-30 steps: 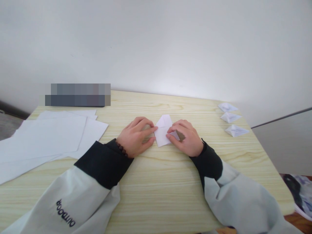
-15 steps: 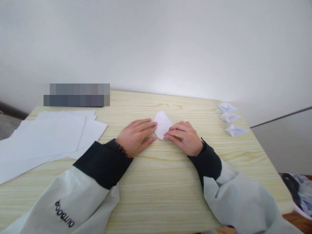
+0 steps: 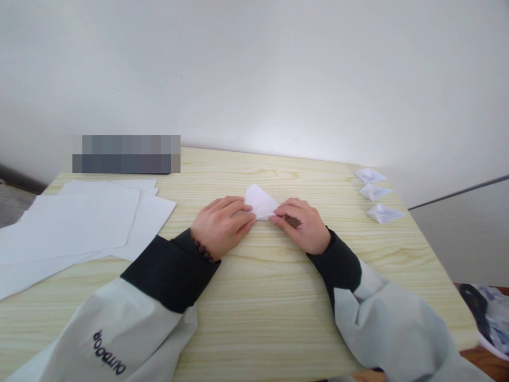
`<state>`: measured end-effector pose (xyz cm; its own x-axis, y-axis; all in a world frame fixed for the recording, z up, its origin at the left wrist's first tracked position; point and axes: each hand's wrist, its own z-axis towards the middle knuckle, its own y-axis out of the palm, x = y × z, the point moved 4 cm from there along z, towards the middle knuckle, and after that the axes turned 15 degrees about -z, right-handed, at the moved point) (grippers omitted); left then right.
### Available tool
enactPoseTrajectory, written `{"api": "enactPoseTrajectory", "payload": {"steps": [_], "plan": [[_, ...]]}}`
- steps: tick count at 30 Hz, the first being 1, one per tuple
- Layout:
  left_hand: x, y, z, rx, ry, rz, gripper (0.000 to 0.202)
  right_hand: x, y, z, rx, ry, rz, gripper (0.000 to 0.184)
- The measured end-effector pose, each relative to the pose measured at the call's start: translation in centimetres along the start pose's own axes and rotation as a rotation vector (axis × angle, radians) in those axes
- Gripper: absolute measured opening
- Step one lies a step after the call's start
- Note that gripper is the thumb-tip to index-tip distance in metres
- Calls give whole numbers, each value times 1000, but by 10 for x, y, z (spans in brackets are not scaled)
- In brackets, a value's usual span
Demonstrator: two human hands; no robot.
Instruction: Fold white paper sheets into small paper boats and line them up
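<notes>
Head view: folded paper [image 3: 260,202] lies mid-bench [image 3: 254,297], at 12 o'clock from both hands.
Change: it now shows shorter than a second ago, its near part folded in.
Left hand [image 3: 220,225]: fingers [image 3: 238,212] outstretched, flat on the paper's left edge.
Right hand [image 3: 300,228]: fingertips closed on its near right edge.
Meaning: another crease is being set.
Nearby: loose sheets [image 3: 79,223] at 9 o'clock.

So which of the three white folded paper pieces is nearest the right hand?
The frontmost white folded paper piece; middle piece and rear piece lie farther back.
</notes>
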<state>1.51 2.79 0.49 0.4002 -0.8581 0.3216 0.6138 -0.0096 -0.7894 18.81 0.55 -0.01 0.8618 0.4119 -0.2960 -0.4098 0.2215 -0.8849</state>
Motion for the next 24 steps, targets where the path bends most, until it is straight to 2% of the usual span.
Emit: {"api": "enactPoseTrajectory", "payload": {"steps": [6, 24], "plan": [[10, 2, -2, 3, 66, 35, 20, 9, 3, 0, 7, 200, -49, 18], [15, 0, -2, -85, 46, 10, 21, 13, 9, 1, -13, 233, -98, 21]]}}
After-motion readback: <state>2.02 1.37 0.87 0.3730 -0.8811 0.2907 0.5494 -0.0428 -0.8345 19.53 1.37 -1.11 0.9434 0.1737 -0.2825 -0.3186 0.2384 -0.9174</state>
